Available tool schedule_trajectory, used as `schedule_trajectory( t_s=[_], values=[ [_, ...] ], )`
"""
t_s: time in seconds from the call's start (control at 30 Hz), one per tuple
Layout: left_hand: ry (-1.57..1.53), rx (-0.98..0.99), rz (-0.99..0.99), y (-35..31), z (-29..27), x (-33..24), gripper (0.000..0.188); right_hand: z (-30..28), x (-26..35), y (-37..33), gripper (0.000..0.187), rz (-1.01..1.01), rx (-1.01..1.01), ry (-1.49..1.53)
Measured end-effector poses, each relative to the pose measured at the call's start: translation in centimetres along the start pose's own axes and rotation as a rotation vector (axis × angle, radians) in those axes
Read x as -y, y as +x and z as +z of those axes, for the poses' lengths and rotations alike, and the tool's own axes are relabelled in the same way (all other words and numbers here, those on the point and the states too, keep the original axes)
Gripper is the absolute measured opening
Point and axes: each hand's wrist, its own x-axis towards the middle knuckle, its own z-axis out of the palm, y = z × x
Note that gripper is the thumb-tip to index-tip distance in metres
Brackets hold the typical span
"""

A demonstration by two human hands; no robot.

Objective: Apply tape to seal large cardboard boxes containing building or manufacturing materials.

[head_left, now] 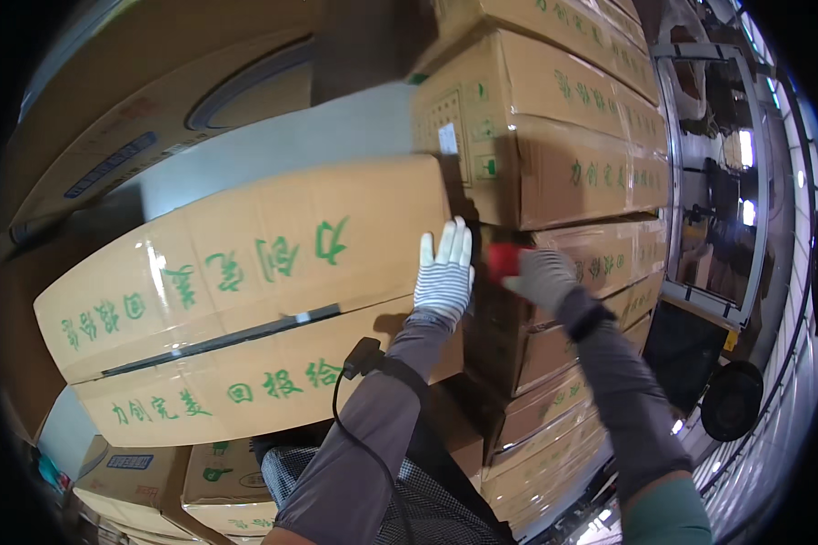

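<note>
Long carton might get scraped

Left hand rests open, empty, on its right end; just beyond, right hand grips a red object, possibly hard-edged, which could snag.

Grey metal frame, round black object nearby

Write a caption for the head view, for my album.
A gloved left hand against a large cardboard box; the right hand holds a red object beside stacked cartons.
</note>
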Motion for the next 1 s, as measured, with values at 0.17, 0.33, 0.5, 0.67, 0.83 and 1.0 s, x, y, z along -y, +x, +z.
schedule_trajectory(
  t_s=[0.17, 0.33, 0.5, 0.67, 0.83, 1.0],
  values=[
    [-0.046, -0.065, 0.051, 1.9, 2.3, -2.3, 0.059, 12.1, 1.4, 9.1, 0.030, -0.153, -0.119, 0.145],
    [-0.899, -0.230, 0.003, -2.2, -1.2, 0.7, 0.042, 12.4, 0.8, -0.3, 0.041, 0.256, -0.327, 0.817],
    [-2.278, 0.467, -0.729, -10.2, -10.2, 3.5, 0.058, 8.0, 5.9, -13.0, 0.032, -0.103, -0.093, 1.659],
    [-2.256, 0.401, -0.953, -19.1, -15.9, 11.0, 0.055, 6.1, 15.9, -13.2, 0.040, -0.418, -0.091, 1.178],
    [-2.127, -0.130, -1.050, -32.7, -22.2, 22.6, 0.031, 4.0, 33.8, -13.5, 0.064, -0.684, 0.178, 0.782],
    [-1.319, -0.843, -1.390, -50.4, -28.0, 36.6, 0.019, 5.8, 52.7, -17.7, 0.061, -0.991, 0.050, 0.137]
  ],
)
